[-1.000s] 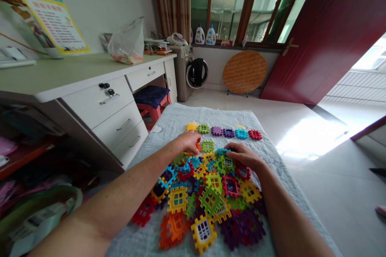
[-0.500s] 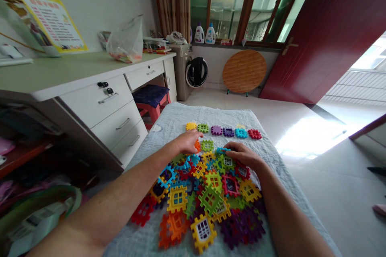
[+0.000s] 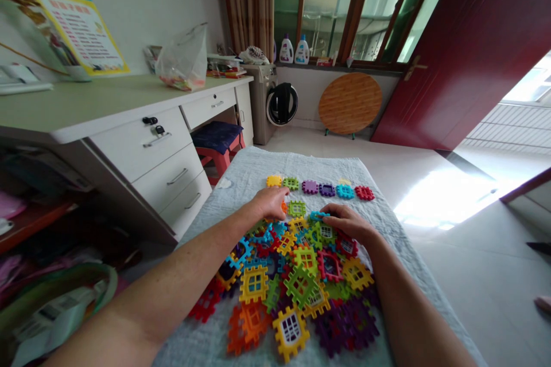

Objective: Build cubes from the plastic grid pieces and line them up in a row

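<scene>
Many coloured notched plastic squares lie in a heap on a cloth-covered table (image 3: 241,175). Behind the heap stretches a row of separate pieces, among them a yellow piece (image 3: 274,181), a purple piece (image 3: 310,186) and a red piece (image 3: 364,192). My left hand (image 3: 270,203) has its fingers closed on an orange piece (image 3: 283,207), mostly hidden, beside a green piece (image 3: 297,208). At the heap's far edge, my right hand (image 3: 346,219) has its fingers on a light blue piece (image 3: 319,215).
On the left is a desk (image 3: 129,100) with a plastic bag (image 3: 184,63) on it. A stool (image 3: 219,140), a washing machine (image 3: 262,103) and a round wooden board (image 3: 350,104) stand beyond the table. A red door (image 3: 447,57) is at the right.
The view has shifted very slightly. Both hands stay almost in place, my left hand still at the orange piece and my right at the light blue one.
</scene>
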A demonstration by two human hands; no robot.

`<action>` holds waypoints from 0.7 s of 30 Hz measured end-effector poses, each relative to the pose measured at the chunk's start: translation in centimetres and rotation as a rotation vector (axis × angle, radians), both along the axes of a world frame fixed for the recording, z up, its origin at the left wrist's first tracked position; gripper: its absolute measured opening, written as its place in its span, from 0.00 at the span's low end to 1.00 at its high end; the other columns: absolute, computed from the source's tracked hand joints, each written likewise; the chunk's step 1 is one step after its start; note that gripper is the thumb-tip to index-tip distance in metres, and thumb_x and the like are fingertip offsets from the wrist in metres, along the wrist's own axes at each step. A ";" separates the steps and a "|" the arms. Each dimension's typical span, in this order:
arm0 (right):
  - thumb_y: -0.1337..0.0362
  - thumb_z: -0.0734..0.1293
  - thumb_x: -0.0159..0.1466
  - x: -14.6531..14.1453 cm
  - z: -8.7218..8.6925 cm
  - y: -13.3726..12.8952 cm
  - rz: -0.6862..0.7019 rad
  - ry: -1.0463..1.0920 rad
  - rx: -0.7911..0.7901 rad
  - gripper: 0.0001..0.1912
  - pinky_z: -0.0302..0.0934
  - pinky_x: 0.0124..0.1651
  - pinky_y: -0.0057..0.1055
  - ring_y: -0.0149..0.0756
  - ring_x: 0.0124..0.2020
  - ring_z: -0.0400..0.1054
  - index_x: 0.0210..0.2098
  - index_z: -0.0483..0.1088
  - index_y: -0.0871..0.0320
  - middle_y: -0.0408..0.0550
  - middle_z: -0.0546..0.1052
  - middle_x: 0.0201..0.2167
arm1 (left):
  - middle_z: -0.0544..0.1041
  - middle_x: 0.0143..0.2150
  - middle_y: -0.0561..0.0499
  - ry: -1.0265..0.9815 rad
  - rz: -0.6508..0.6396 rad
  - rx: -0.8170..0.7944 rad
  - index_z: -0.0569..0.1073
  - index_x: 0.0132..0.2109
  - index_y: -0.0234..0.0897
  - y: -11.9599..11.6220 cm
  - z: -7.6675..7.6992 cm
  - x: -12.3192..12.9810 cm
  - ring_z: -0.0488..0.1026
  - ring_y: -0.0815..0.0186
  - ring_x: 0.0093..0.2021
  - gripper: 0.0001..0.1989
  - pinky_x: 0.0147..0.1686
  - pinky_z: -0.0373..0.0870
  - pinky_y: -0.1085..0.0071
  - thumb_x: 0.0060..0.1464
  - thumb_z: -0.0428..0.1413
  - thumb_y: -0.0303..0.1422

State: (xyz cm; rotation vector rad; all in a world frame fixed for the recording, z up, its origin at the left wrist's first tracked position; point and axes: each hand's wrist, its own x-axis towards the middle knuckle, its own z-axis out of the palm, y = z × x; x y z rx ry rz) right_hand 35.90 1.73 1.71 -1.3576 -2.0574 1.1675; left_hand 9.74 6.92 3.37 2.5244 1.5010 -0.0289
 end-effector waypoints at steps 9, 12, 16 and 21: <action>0.53 0.65 0.60 0.2 -0.3 0.1 -0.001 0.002 0.002 0.15 0.61 0.37 0.29 0.33 0.33 0.66 0.40 0.72 0.56 0.44 0.75 0.32 | 0.74 0.46 0.45 -0.047 0.067 0.105 0.68 0.51 0.37 2.4 -0.1 -4.2 0.73 0.56 0.43 0.27 0.42 0.67 0.69 0.39 0.58 0.34; 0.53 0.65 0.60 0.2 -0.4 0.1 -0.004 0.010 -0.012 0.15 0.61 0.36 0.29 0.33 0.33 0.66 0.40 0.72 0.56 0.44 0.75 0.32 | 0.74 0.46 0.45 -0.032 0.056 0.067 0.69 0.50 0.36 3.1 -0.2 -5.9 0.72 0.57 0.44 0.27 0.43 0.67 0.70 0.38 0.59 0.34; 0.53 0.65 0.59 0.1 -0.3 0.0 -0.013 0.009 -0.012 0.15 0.61 0.36 0.29 0.33 0.32 0.66 0.39 0.72 0.56 0.44 0.75 0.32 | 0.74 0.49 0.46 -0.021 0.032 0.002 0.70 0.49 0.38 3.4 -0.3 -7.4 0.70 0.57 0.49 0.30 0.47 0.65 0.71 0.36 0.63 0.39; 0.53 0.65 0.59 0.2 -0.4 0.1 -0.005 0.007 -0.007 0.15 0.61 0.36 0.29 0.34 0.33 0.67 0.40 0.72 0.56 0.44 0.75 0.33 | 0.76 0.44 0.46 0.010 0.067 0.003 0.73 0.44 0.37 3.2 -0.2 -7.7 0.71 0.56 0.45 0.25 0.43 0.65 0.70 0.37 0.62 0.43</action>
